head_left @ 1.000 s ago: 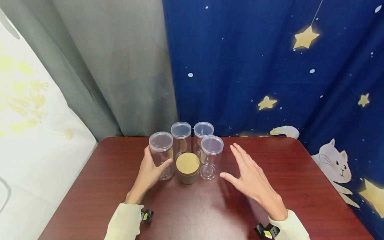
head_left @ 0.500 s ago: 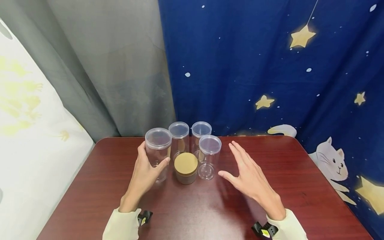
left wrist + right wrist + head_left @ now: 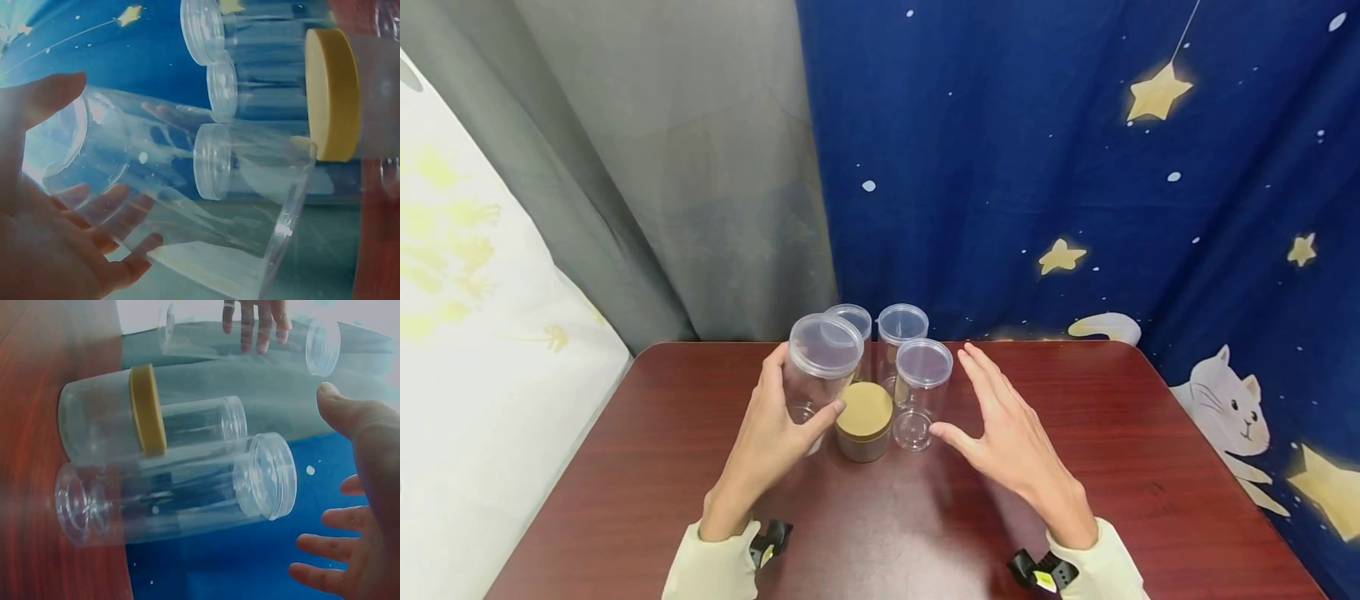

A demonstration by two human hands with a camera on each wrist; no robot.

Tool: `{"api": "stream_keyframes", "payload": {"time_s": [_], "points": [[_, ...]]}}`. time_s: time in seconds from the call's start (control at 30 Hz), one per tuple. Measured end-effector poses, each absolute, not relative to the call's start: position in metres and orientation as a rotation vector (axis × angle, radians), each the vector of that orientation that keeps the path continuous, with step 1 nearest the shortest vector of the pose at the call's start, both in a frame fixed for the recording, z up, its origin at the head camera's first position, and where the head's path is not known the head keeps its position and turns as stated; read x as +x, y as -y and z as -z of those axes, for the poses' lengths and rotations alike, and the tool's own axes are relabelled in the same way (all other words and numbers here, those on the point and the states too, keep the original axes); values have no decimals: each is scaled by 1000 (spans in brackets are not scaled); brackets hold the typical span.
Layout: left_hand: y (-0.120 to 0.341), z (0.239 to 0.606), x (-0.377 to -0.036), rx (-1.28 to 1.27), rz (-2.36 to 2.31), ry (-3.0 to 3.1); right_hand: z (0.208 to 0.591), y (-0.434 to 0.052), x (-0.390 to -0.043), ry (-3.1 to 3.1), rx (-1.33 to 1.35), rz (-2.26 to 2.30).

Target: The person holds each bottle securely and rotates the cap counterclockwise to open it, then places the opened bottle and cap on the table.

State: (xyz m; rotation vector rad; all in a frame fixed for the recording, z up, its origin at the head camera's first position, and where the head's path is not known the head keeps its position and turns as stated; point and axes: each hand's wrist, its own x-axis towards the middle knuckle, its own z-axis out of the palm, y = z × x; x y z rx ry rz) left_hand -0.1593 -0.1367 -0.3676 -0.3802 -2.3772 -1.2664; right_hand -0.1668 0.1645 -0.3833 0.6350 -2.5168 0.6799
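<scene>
A tall clear jar [image 3: 820, 367] was held in the left hand [image 3: 775, 437], fingers and thumb curled round its lower wall, and it appeared lifted off the tabletop [image 3: 647, 467] and tilted, its lidded top leaning toward the far jars. The right hand [image 3: 1011, 433] was kept released, fingers spread and straight, hovering just beside another clear jar [image 3: 921, 392] without being seen to touch it.

Several risks could be judged from this. The raised jar was carried close above a short jar with a yellow lid [image 3: 865, 421] and in front of two further clear jars [image 3: 901, 337] at the back; a small swing could knock one of them, and these tall, light containers would probably topple or roll. The smooth wall could also slip in the grip if it were loosened. The spread right hand, if brought inward carelessly, could push the nearest jar over.

The held jar was seen to be transparent, cylindrical and apparently empty, closed by a clear flanged lid; in the left wrist view its open-looking base rim [image 3: 284, 231] was shown, with the fingers [image 3: 125, 262] visible through the wall.
</scene>
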Motion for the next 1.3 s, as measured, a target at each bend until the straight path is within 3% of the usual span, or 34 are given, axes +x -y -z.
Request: {"api": "stream_keyframes", "payload": {"time_s": [1.3], "points": [[134,365,-144,-634,1024,2630,365,-115,-154,2324,859,-954]]}}
